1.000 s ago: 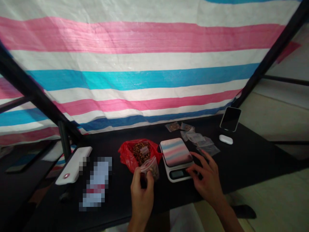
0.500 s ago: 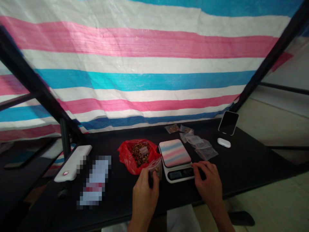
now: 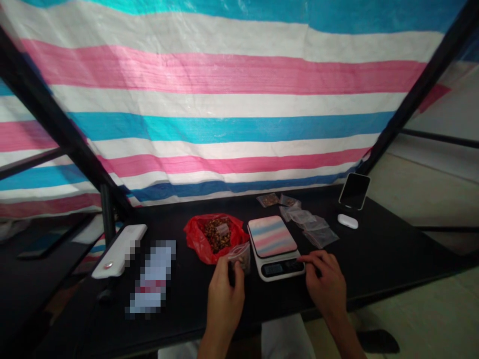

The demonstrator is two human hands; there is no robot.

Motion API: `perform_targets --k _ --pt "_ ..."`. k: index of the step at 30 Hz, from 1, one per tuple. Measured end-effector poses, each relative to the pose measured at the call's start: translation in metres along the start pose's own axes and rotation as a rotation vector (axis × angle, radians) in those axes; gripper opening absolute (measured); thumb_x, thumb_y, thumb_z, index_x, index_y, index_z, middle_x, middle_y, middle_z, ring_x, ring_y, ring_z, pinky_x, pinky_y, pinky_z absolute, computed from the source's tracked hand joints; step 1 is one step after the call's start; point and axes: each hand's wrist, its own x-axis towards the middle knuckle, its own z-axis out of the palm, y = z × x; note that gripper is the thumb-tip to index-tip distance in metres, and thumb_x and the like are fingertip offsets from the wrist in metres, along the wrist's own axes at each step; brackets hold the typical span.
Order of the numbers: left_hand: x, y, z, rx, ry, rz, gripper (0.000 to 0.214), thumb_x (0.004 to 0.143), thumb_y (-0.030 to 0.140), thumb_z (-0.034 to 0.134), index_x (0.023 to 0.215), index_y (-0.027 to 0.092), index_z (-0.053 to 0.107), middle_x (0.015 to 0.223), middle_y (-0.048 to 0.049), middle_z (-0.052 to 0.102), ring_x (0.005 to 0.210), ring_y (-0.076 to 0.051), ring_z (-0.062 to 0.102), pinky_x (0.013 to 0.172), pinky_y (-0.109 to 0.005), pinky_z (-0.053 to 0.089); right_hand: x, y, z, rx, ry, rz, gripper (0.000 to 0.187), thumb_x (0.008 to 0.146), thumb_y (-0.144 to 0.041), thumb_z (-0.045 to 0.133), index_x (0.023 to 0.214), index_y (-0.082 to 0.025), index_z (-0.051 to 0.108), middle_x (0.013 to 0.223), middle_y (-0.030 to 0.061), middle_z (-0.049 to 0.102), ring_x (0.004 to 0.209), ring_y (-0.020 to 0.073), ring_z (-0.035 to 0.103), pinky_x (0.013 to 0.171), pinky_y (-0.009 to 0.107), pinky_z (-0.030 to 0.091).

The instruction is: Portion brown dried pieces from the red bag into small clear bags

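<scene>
My left hand (image 3: 226, 286) is closed on the top of a small clear zip bag (image 3: 244, 255) with some brown bits inside. The bag hangs just in front of an open red plastic bag (image 3: 195, 244) full of small brown pieces, with a small clear object (image 3: 223, 229) lying on them. A white kitchen scale (image 3: 258, 268) stands to the right, its shiny plate (image 3: 272, 236) bare and reflecting the striped sheet. My right hand (image 3: 325, 279) holds nothing; its index finger reaches the right end of the display panel (image 3: 283, 268), the other fingers loosely bent.
Behind the scale lie filled zip bags (image 3: 268, 200) and several flat clear bags (image 3: 318, 232). A phone (image 3: 355, 191) stands upright near a white earbud case (image 3: 348, 221). At left are a white power bank-like device (image 3: 119, 252) and a blurred-out item (image 3: 153, 276). A striped sheet (image 3: 239, 129) hangs behind.
My right index finger has moved from the scale's right edge onto its panel. My left hand keeps hold of the zip bag. The view has shifted slightly.
</scene>
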Motion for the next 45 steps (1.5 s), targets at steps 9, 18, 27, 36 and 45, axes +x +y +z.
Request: perform_targets --k 9,18,27,36,45 --pt "-0.001 0.001 0.0 0.018 -0.038 0.027 0.021 0.1 0.036 0.044 0.093 0.023 0.06 0.089 -0.0058 0.068 0.083 -0.022 0.066 0.076 -0.033 0.051 0.0 -0.003 0.001 -0.058 0.044 -0.035 0.027 0.084 -0.015 0.051 0.072 -0.025 0.073 0.081 0.0055 0.064 0.08 0.0231 0.058 0.074 0.037 0.047" --pt "0.0 -0.002 0.002 0.039 -0.054 0.028 0.022 0.1 0.036 0.044 0.091 0.023 0.059 0.087 -0.0049 0.067 0.08 -0.021 0.065 0.074 -0.032 0.05 -0.002 -0.012 -0.002 -0.174 0.004 -0.062 0.026 0.085 -0.011 0.05 0.073 -0.024 0.069 0.081 0.004 0.067 0.078 0.0221 0.056 0.074 0.037 0.044" --pt "0.002 0.003 0.0 -0.021 -0.017 -0.012 0.024 0.099 0.039 0.046 0.088 0.022 0.06 0.084 -0.0047 0.068 0.078 -0.021 0.067 0.073 -0.031 0.05 -0.008 -0.008 -0.002 -0.231 0.025 -0.152 0.024 0.086 -0.013 0.051 0.079 -0.023 0.071 0.081 0.0056 0.068 0.077 0.0239 0.055 0.07 0.038 0.04" --pt "0.003 -0.002 -0.002 -0.344 -0.012 -0.117 0.035 0.095 0.05 0.055 0.111 0.019 0.061 0.088 -0.0043 0.072 0.081 -0.019 0.069 0.076 -0.028 0.054 -0.02 -0.067 0.006 0.19 -0.07 -0.127 0.021 0.096 -0.026 0.053 0.11 -0.026 0.068 0.105 0.0058 0.07 0.1 0.0238 0.063 0.089 0.04 0.05" --pt "0.002 0.003 -0.007 -0.477 -0.131 -0.091 0.046 0.1 0.05 0.043 0.122 0.017 0.067 0.1 -0.0102 0.076 0.082 -0.018 0.069 0.08 -0.032 0.055 -0.011 -0.092 0.03 0.195 -0.076 -0.061 0.038 0.096 -0.048 0.054 0.12 -0.021 0.066 0.11 0.0121 0.073 0.1 0.0283 0.066 0.09 0.044 0.051"
